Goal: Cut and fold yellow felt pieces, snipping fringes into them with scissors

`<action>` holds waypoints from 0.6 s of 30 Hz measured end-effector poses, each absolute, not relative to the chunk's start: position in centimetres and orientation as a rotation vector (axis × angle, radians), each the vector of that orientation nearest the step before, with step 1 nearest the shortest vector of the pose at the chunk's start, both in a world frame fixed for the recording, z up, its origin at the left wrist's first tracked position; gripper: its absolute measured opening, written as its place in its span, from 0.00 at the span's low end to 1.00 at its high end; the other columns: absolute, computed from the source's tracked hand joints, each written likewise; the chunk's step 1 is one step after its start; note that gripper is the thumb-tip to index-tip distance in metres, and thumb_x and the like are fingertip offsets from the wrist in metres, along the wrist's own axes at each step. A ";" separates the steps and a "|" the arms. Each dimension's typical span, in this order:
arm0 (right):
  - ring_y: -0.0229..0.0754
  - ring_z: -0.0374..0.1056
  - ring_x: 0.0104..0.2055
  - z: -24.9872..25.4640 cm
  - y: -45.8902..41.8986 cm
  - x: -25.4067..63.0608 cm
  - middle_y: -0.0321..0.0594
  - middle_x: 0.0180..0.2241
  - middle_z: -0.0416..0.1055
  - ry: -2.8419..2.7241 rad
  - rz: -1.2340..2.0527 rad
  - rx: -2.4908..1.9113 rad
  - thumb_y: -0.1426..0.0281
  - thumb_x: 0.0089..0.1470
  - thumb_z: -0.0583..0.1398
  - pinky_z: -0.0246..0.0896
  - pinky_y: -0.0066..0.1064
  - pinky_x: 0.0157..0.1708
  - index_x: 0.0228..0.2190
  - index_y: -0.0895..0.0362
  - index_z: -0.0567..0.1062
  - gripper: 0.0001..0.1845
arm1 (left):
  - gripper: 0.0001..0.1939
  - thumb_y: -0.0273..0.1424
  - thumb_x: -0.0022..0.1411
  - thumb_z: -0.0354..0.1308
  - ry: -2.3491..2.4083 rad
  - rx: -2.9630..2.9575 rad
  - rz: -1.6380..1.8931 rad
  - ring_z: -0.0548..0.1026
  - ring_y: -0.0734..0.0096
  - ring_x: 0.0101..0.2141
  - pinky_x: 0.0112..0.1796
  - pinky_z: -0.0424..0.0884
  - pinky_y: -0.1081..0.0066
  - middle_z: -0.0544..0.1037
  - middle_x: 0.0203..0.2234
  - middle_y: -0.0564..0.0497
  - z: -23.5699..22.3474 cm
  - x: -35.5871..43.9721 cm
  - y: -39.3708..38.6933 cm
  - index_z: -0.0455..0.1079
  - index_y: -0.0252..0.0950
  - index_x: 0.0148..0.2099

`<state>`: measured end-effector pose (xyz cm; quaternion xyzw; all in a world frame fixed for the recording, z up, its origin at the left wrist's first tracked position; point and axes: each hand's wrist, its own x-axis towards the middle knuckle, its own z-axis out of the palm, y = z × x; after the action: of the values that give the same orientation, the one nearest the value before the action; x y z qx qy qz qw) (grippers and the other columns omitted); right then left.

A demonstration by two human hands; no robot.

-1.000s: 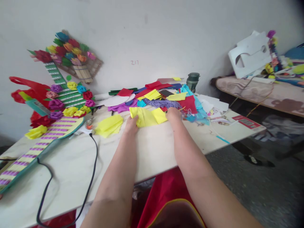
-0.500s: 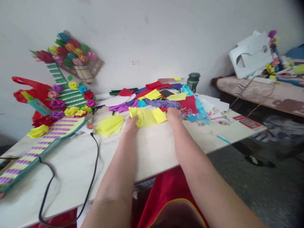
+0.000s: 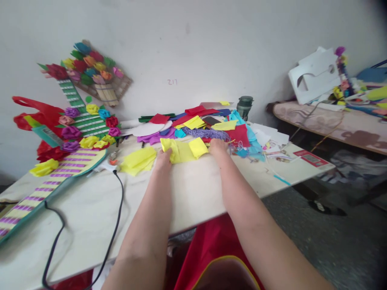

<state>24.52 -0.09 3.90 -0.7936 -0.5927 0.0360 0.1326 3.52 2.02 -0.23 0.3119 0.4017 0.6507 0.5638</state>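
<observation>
Two bare hands reach forward over a pale, marbled table [image 3: 193,201], set apart, with a strip of yellow crepe paper [image 3: 183,152] between them. The strip lies near the middle of the table, just in front of a heap of coloured sheets and purple yarn [image 3: 207,133]. The left hand [image 3: 163,158] pinches its crumpled left end. The right hand [image 3: 218,146] is beside the folded right end, knuckles up; its fingertips are hidden, so whether they grip the paper cannot be told. A thin yellow stick-like piece [image 3: 231,141] pokes out past that hand.

To the left of the strip lies a loose stack of yellow crepe paper [image 3: 138,160], and beyond it a white corded tool [image 3: 105,164], probably a glue gun. Its black cord [image 3: 121,197] loops over the table's front edge. A dark green flask [image 3: 244,106] stands behind the heap.

The paper looks thin, so uneven pulling between the hands could stretch or tear it. The folded end might spring open if nothing presses it. Loose strands of yarn near the right hand could snag on the fingers, and a forearm or knee catching the cord might drag the tool across the stack.
</observation>
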 end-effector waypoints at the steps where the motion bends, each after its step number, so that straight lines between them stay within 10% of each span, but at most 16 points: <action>1: 0.53 0.68 0.49 4.0 -0.1 24.5 0.59 0.45 0.71 -1.721 0.119 -2.305 0.71 0.49 0.60 0.61 0.40 0.47 0.46 0.63 0.74 0.20 | 0.08 0.21 0.47 0.59 0.945 0.740 1.537 0.78 0.65 0.32 0.37 0.73 0.67 0.77 0.25 0.50 -0.3 3.4 2.1 0.69 0.33 0.33; 18: 0.50 0.70 0.45 3.6 0.4 26.6 0.49 0.39 0.75 -1.394 0.212 -2.047 0.77 0.48 0.58 0.65 0.38 0.42 0.40 0.58 0.77 0.16 | 0.07 0.22 0.48 0.60 0.990 0.734 1.552 0.77 0.68 0.32 0.36 0.73 0.70 0.75 0.25 0.51 -0.2 2.6 2.0 0.68 0.35 0.32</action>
<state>26.55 0.35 3.63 -0.7796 -0.5309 0.0808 0.3224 2.57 2.04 -0.15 0.3098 0.4179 0.6550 0.5480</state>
